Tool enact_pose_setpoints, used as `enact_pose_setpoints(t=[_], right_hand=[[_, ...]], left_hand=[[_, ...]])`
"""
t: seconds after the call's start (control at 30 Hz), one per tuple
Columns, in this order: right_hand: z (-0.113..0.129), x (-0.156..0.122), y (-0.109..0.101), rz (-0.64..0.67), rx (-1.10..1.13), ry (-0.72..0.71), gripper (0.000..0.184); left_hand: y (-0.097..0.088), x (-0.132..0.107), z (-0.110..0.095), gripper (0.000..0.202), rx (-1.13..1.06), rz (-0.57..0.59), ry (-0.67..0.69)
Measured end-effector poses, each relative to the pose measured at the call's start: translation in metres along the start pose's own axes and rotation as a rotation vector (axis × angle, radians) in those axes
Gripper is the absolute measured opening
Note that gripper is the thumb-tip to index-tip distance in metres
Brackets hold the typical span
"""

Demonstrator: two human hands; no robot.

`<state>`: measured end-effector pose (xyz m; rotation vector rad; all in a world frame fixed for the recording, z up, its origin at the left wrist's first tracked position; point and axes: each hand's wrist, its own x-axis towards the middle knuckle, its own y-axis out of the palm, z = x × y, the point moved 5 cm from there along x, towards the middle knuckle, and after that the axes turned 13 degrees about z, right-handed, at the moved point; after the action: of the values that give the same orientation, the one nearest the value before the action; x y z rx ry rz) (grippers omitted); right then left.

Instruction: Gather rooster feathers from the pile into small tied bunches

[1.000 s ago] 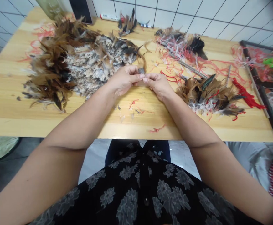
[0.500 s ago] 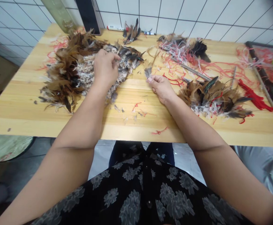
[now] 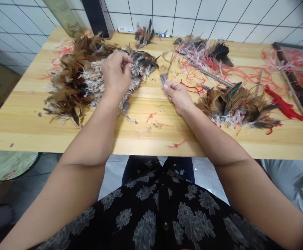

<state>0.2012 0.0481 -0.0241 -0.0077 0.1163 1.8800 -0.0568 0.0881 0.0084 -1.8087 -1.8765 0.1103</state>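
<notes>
A broad pile of brown and black feathers (image 3: pixel 74 83), with pale fluffy quill ends at its middle, lies on the left of the wooden table. Over that pale part hovers or rests my left hand (image 3: pixel 117 74), thumb and fingers pinched together; what is between them, if anything, I cannot make out. To the right, my right hand (image 3: pixel 178 96) is closed, pinching a small feather (image 3: pixel 164 77) by its end, the greyish tuft pointing away from me. Beyond my right wrist lies a smaller bunch of brown feathers (image 3: pixel 229 102) with white ends and bits of red string.
Tangled pink and white strips (image 3: pixel 201 57) lie behind, with a thin rod (image 3: pixel 214 77) among them. Red strings (image 3: pixel 285 106) lie at right beside a dark-framed tray (image 3: pixel 288 69). A phone-like dark slab (image 3: pixel 96 17), a greenish container (image 3: pixel 65 17) and a red-and-white marker (image 3: pixel 127 30) stand or lie near the tiled wall.
My left hand has shifted slightly up and left over the pile, its fingertips a little more curled. My right hand stays almost still with the feather.
</notes>
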Motion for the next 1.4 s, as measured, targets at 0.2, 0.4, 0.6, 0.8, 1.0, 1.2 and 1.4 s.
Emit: enact_pose_setpoints(t=[0.2, 0.4, 0.6, 0.8, 1.0, 1.2, 1.4], right_hand=[[-0.006, 0.004, -0.007, -0.019, 0.051, 0.017, 0.035], [-0.006, 0.004, -0.007, -0.036, 0.009, -0.021, 0.052], [-0.009, 0.004, -0.005, -0.026, -0.003, -0.051, 0.058], [-0.013, 0.007, -0.009, -0.026, -0.003, -0.053, 0.06], [-0.015, 0.01, -0.01, -0.024, -0.025, -0.071, 0.062], [-0.013, 0.007, -0.007, -0.044, -0.067, -0.057, 0.058], [-0.01, 0.006, -0.007, -0.076, -0.107, -0.058, 0.045]], left_hand=[[0.062, -0.017, -0.016, 0.032, -0.373, 0.159, 0.059], [0.09, -0.031, -0.014, 0.041, -0.503, 0.211, 0.004], [0.091, -0.029, -0.009, 0.045, -0.554, 0.245, -0.037], [0.096, -0.03, -0.006, 0.046, -0.585, 0.279, -0.069], [0.093, -0.029, -0.004, 0.043, -0.598, 0.261, -0.092], [0.091, -0.029, -0.001, 0.043, -0.592, 0.263, -0.126], [0.091, -0.029, -0.004, 0.038, -0.593, 0.296, -0.13]])
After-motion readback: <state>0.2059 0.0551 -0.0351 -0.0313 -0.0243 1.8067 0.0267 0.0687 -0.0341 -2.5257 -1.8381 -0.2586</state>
